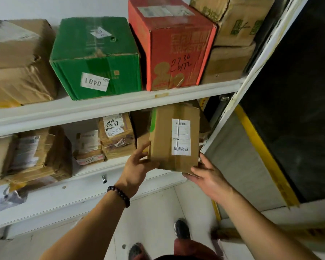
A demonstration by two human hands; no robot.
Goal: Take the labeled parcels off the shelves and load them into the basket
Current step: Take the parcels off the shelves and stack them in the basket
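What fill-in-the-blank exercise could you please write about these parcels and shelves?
The left hand grips and the right hand supports a brown parcel with a ____ label.
The green box stands to the ____ of the red box.
The beaded bracelet is on the ____ wrist.
Missing: white; left; left.

Parcel depot: shelves (109, 107) of labelled boxes (96, 59)

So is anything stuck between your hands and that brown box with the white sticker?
No. The left hand grips the brown parcel at its lower left edge and the right hand supports its bottom right corner, with nothing between. The basket is not in view, so that path cannot be judged.
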